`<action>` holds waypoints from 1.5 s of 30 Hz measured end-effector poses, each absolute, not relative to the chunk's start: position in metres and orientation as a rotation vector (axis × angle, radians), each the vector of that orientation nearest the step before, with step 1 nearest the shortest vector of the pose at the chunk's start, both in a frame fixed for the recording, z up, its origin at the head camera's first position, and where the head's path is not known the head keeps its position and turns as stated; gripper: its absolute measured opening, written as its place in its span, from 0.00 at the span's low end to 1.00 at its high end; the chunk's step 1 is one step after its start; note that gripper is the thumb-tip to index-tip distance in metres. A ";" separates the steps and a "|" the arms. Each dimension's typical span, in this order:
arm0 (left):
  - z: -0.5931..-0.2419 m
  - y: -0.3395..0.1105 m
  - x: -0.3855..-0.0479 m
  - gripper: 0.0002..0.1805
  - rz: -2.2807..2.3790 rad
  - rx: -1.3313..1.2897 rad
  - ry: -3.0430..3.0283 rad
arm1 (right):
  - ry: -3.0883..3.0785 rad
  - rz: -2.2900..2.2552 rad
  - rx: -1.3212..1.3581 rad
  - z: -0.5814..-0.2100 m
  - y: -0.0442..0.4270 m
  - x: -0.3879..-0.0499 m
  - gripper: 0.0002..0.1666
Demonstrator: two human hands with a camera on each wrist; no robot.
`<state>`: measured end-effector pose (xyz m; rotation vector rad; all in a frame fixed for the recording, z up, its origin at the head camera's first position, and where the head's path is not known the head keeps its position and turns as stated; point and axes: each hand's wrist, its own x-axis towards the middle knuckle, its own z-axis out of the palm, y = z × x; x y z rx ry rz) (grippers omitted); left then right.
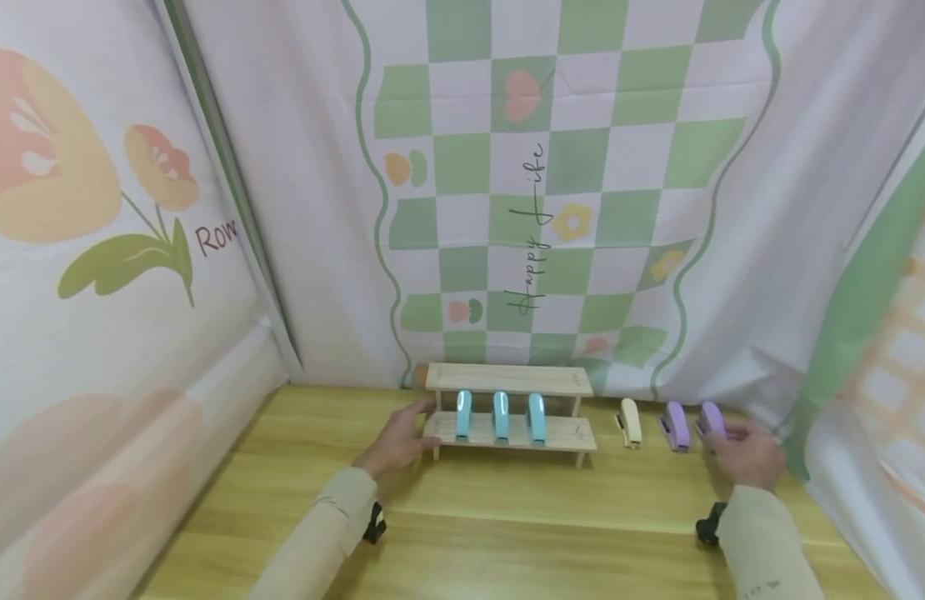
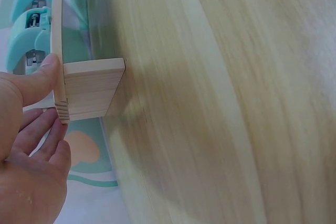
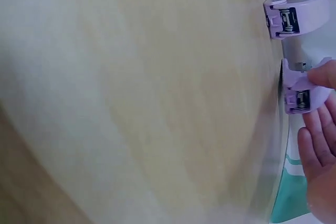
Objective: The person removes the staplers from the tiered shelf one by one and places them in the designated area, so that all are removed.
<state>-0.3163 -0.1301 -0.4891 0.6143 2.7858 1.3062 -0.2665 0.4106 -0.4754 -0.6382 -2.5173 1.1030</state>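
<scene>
so, from my head, my left hand (image 1: 393, 439) is at the left end of the wooden stand (image 1: 507, 379), whose near step (image 1: 571, 433) bears three blue staplers (image 1: 501, 415); right of it, my right hand (image 1: 751, 458) meets the rightmost purple stapler (image 1: 710, 422). at my left wrist, thumb (image 2: 39, 84) and fingers (image 2: 38, 137) hold the step's end. at my right, they pinch that stapler.

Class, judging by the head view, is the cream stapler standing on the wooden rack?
No, the cream stapler is on the table, between the wooden rack and the two purple staplers.
</scene>
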 end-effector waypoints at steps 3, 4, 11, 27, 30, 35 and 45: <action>-0.489 -0.131 -0.316 0.38 1.309 0.613 2.781 | -2.548 1.054 -0.630 -0.492 0.427 -0.277 0.31; -0.489 -0.131 -0.317 0.38 1.312 0.616 2.780 | -2.560 1.052 -0.624 -0.498 0.434 -0.282 0.32; -0.488 -0.134 -0.318 0.38 1.317 0.641 2.802 | -2.585 1.034 -0.495 -0.503 0.444 -0.294 0.44; -0.488 -0.136 -0.317 0.37 1.320 0.618 2.823 | -2.593 1.095 0.035 -0.459 0.304 -0.280 0.36; -0.488 -0.134 -0.315 0.37 1.311 0.622 2.821 | -2.571 1.192 0.051 -0.464 0.276 -0.276 0.35; -0.489 -0.131 -0.313 0.36 1.304 0.622 2.829 | -2.505 1.365 0.040 -0.471 0.232 -0.273 0.35; -0.487 -0.128 -0.313 0.36 1.317 0.627 2.822 | -2.312 1.352 -0.038 -0.477 0.172 -0.282 0.28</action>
